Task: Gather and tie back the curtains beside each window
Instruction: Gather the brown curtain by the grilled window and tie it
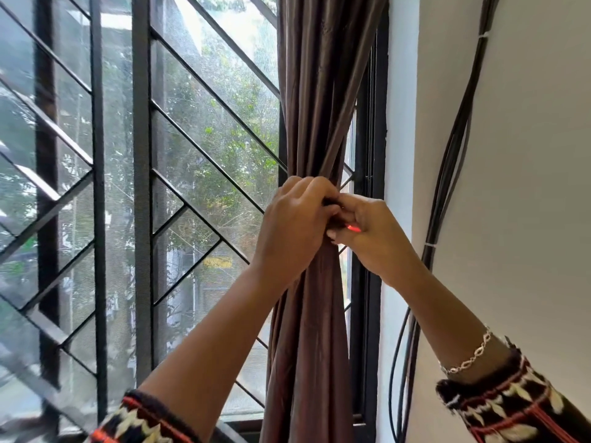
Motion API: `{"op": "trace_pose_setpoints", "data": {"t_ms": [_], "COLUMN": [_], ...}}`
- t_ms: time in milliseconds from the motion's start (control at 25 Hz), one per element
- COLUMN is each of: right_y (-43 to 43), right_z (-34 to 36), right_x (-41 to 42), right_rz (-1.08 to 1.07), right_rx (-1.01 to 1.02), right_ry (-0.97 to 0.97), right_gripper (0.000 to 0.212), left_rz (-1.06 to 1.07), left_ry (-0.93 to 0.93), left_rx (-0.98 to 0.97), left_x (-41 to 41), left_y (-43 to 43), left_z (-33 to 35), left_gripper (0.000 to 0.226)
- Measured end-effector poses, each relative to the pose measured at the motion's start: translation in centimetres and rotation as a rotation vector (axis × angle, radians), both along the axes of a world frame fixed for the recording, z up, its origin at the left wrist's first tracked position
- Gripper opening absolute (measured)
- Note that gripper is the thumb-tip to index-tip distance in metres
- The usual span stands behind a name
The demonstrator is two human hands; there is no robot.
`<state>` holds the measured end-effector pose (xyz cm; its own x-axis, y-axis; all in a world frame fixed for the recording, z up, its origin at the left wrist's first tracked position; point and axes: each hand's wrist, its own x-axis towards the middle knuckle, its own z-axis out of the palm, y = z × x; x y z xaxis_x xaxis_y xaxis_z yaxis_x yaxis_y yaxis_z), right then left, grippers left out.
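At the right side of the window, against the dark frame (pixel 372 148), I am holding the curtain (pixel 319 91) gathered into one tight brown bundle. My left hand (pixel 297 222) is curling round it, and my right hand (pixel 371 238) is pinching the cloth at the same spot, fingers bent in. Something small and red (pixel 353 228) is showing between my right fingers, and I cannot tell whether it is the tie. By my reckoning nothing is holding the bundle but my hands, so if the left one is easing off too soon, the smooth folds are likely to be sliding out and fanning open below. A loose wrap could also be creeping down such slippery cloth. Close behind the bundle the diagonal bars of the grille (pixel 224 100) are crowding my knuckles. Black cables (pixel 454 155) are hanging down the wall (pixel 527 155) just beside my right forearm, where my bracelet (pixel 473 356) could be snagging.
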<state>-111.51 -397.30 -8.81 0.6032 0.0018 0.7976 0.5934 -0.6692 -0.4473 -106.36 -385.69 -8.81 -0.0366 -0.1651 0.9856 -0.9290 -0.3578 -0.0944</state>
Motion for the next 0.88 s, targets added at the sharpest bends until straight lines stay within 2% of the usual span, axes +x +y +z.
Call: {"op": "trace_pose_setpoints", "data": {"t_ms": [80,160,360,600,760,880], "right_y": [-0.3,-0.8,-2.0,-0.3,0.9,0.9], "right_z": [-0.3,-0.6,0.2,3.7,3.1,2.3], "right_x": [0.2,0.1,-0.1,2.5,4.0,4.5], "right_rz": [0.01,0.012,-0.046,-0.064,-0.141,-0.188], "right_rx": [0.013,0.071,0.125,-0.021,-0.084,-0.126], "right_ry": [0.003,-0.026,-0.217,-0.45,-0.55,-0.57], "right_gripper": [0.052,0.052,0.052,0.036,0.026,0.023], "left_rz": [-0.027,-0.066,-0.123,-0.2,-0.302,-0.309], "left_ry": [0.03,0.085,0.178,0.276,0.46,0.514], "left_rx": [0.007,0.022,-0.002,-0.083,-0.15,-0.179], "left_x": [0.4,0.9,1.8,1.8,1.8,1.8], "left_y": [0.2,0.6,1.4,1.2,1.6,1.9], "left_z": [0.1,0.1,-0.3,-0.9,-0.9,-0.7], "left_gripper": [0.004,0.004,0.005,0.005,0.032,0.037]}}
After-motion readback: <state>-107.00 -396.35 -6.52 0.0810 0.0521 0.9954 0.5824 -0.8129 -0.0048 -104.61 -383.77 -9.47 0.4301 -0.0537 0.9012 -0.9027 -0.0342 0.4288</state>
